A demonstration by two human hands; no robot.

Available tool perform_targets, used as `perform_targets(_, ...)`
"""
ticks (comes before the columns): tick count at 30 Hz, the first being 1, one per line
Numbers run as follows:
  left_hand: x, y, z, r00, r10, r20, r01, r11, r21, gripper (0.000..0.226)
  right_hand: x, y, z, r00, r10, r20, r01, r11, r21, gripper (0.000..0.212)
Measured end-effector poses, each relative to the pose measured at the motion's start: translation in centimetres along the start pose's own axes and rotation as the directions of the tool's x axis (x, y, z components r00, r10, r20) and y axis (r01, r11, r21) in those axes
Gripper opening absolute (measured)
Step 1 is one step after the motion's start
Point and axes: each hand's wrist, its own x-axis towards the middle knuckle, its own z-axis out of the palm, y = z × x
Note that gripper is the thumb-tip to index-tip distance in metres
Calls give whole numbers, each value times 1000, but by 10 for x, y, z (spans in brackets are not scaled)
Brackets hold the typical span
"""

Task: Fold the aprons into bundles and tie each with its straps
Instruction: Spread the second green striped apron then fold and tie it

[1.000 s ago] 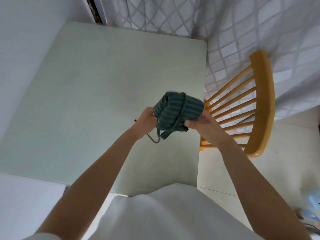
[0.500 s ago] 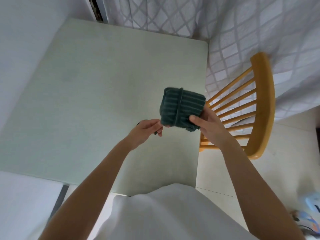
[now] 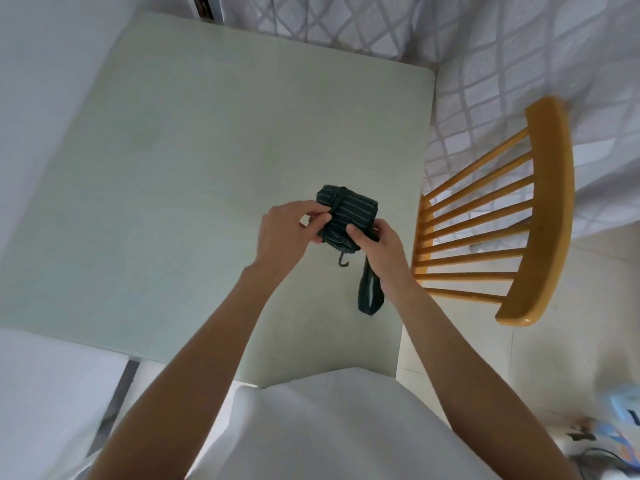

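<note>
A dark green striped apron (image 3: 349,209) is folded into a small bundle, held above the pale green table (image 3: 180,161) near its right side. My left hand (image 3: 287,230) pinches a strap at the bundle's left edge. My right hand (image 3: 377,244) grips the bundle's lower right part. A wide strap loop (image 3: 370,292) hangs down below my right hand, and a thin strap end (image 3: 343,259) dangles under the bundle.
A yellow wooden spindle-back chair (image 3: 540,216) stands right of the table. A white patterned curtain (image 3: 467,46) hangs behind the table and chair. White walls bound the left side. Small objects (image 3: 609,431) lie on the tiled floor at bottom right.
The bundle has come down closer to the table and turned. My left hand moved up to pinch the strap at its left edge. A wide strap loop now hangs below my right hand.
</note>
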Motion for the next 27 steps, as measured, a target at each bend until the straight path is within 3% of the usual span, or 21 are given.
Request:
perform_targets(3,-3,-20,2,990,-46,-137,39,998,-56,12,9,1,29,989,106,106,-125,973,195,41)
perform_targets(8,20,-49,12,968,-182,-174,157,976,-150,15,45,10,48,980,90,179,-137,952,272,73)
perform_targets(10,34,-62,27,965,-218,-145,193,966,-172,18,66,19,53,988,90,124,-106,986,127,74)
perform_targets(12,46,-72,45,963,-246,-114,223,957,-184,19,85,31,52,995,94,9,-92,984,-155,70)
perform_targets(15,60,-78,67,974,-207,-90,188,965,-181,20,100,43,42,992,76,-104,-118,860,-497,68)
perform_targets(18,69,-75,81,993,-111,-37,104,982,-155,19,96,41,28,955,-219,-200,25,731,-682,72)
perform_targets(20,73,-72,87,998,-70,-3,69,985,-160,19,99,36,20,891,-436,-129,249,705,-664,56)
perform_targets(22,76,-72,85,997,-75,30,79,978,-194,19,105,26,18,847,-530,45,465,695,-549,36)
perform_targets(24,75,-76,79,994,-95,47,103,969,-226,17,111,18,21,790,-567,232,594,615,-519,25)
perform_targets(27,63,-89,68,991,-126,39,131,972,-195,13,117,16,30,780,-494,385,614,484,-623,20)
